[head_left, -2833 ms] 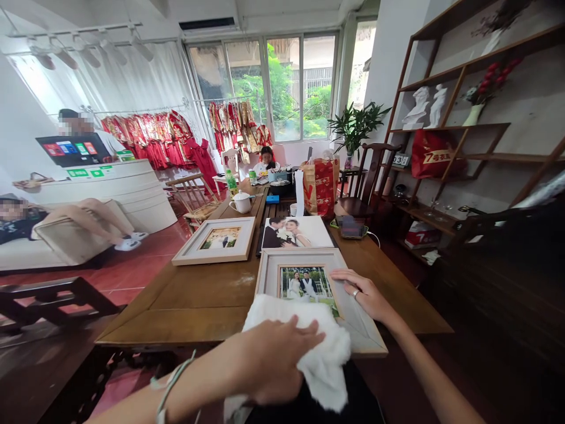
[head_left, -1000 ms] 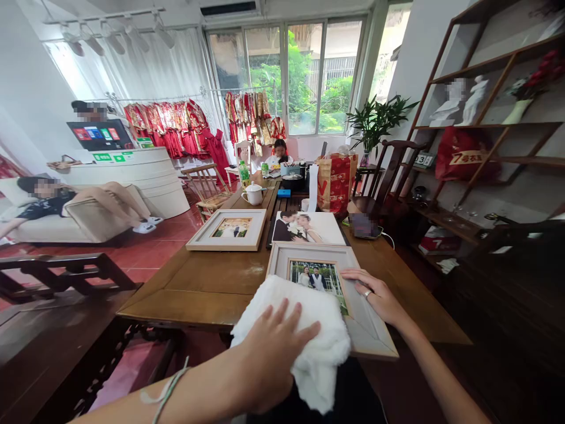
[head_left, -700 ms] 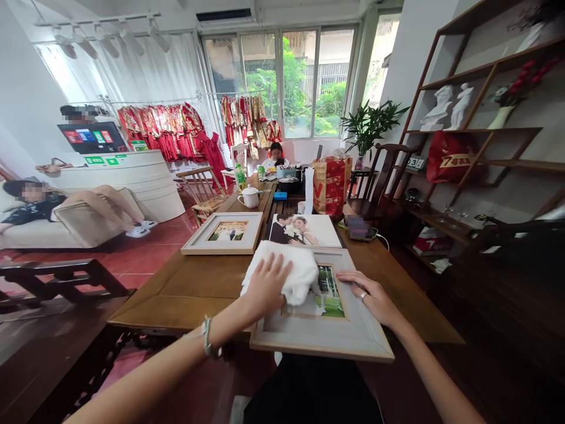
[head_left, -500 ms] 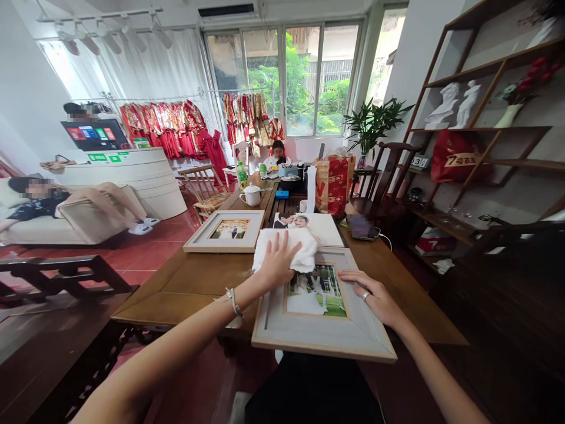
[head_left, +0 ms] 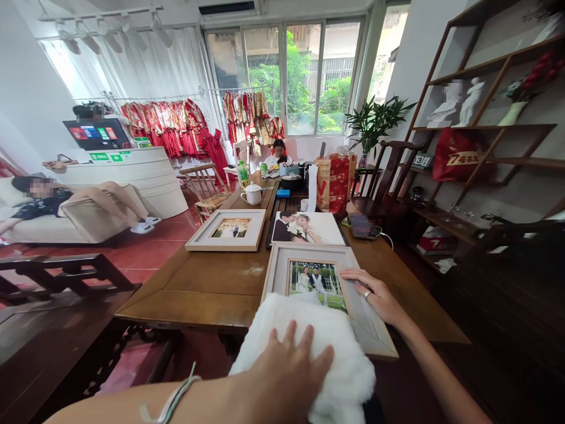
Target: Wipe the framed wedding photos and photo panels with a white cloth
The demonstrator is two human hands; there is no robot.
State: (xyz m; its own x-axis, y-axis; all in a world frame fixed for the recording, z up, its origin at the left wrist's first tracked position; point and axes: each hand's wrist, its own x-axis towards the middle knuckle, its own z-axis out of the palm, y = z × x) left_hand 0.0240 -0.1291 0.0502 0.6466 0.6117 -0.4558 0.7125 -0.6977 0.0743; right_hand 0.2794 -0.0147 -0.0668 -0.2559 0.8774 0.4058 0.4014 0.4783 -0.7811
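Note:
My left hand (head_left: 293, 368) lies with spread fingers on a folded white fluffy towel (head_left: 348, 359). The towel covers the near left part of a pale wooden picture frame (head_left: 375, 321) and hangs past its near edge. Inside the frame is a photo (head_left: 315, 280) of a couple outdoors; the towel hides its lower left part. My right hand (head_left: 373, 294), with a ring on one finger, rests on the frame's right border, fingers stretched out flat.
A second framed photo (head_left: 193, 240) lies on the wooden table (head_left: 198, 297) to the left. An unframed couple print (head_left: 326, 227) lies beyond my frame. Farther back stand a lidded white cup (head_left: 252, 194) and a red paper bag (head_left: 335, 185). A phone (head_left: 362, 227) lies right.
My left hand has drawn the towel from the frame's far left corner toward me, over the near edge. The couple in the photo is now uncovered. My right hand has stayed in place.

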